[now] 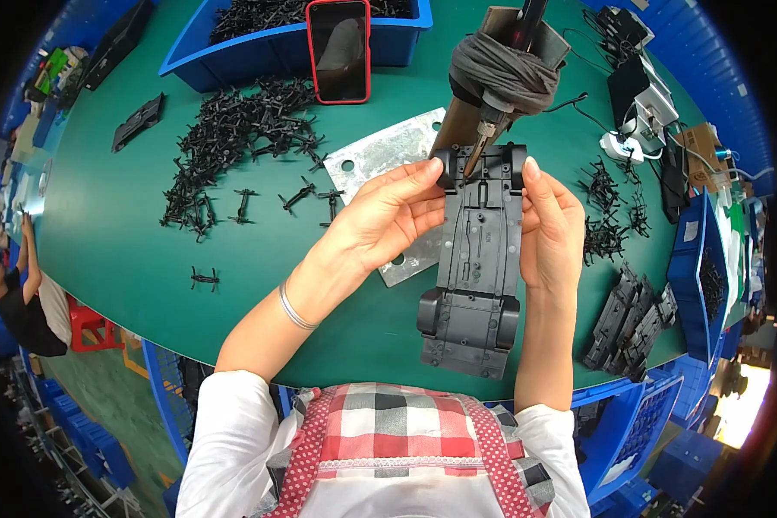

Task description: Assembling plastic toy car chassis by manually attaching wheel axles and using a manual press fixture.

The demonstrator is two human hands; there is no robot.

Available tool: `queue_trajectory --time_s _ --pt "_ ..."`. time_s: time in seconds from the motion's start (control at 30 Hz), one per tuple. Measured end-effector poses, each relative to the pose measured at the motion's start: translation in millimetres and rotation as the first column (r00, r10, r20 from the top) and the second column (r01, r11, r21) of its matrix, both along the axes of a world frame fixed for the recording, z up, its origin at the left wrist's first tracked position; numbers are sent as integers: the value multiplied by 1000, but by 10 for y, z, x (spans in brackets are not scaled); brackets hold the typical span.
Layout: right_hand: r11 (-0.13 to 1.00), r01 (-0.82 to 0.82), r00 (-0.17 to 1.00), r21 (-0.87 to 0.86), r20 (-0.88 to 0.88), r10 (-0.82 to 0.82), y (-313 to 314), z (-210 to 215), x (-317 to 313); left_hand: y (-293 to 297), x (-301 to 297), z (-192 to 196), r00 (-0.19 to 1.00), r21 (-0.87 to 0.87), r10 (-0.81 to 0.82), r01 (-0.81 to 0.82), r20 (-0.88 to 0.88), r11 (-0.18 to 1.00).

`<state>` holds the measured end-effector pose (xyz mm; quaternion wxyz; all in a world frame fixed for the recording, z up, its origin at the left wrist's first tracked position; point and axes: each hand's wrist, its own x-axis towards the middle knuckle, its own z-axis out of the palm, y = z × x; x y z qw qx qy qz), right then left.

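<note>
Between both hands I hold a black plastic toy-car chassis [479,250], its wheel-arch end farthest from me. My left hand [388,211] grips its far left corner, thumb along the arch. On the opposite side my right hand [551,220] closes on the far right corner. A pointed metal tip of a soldering-iron-like tool [485,138], its holder wrapped in grey cloth, reaches down over the chassis's far end; whether it touches cannot be told. Beneath my left hand lies a silvery metal plate [375,154] with round holes.
A heap of small black axle-like parts [233,138] covers the table's left middle, a few lying loose. Behind it stand a blue bin [242,56] and a red-cased phone [339,52]. More parts [604,211] and stacked chassis [626,324] lie right, beside a blue tray [695,268].
</note>
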<state>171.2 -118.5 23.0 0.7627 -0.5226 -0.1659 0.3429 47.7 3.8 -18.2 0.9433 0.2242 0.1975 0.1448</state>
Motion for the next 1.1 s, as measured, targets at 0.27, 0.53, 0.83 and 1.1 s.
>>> queue_trajectory --time_s 0.27,0.53,0.83,1.1 --pt "1000 14 1000 -6 -14 -14 10 -16 -12 14 -12 59 1000 -12 -9 10 13 1000" --pt "997 -78 997 -21 -15 77 -34 -57 25 41 -21 85 999 9 -39 39 14 999" --pt "1000 2 999 2 -36 -2 -23 -80 48 29 26 -2 1000 16 -16 16 22 1000" --pt "1000 -4 1000 17 -16 5 3 -16 2 39 10 7 1000 25 -9 9 24 1000"
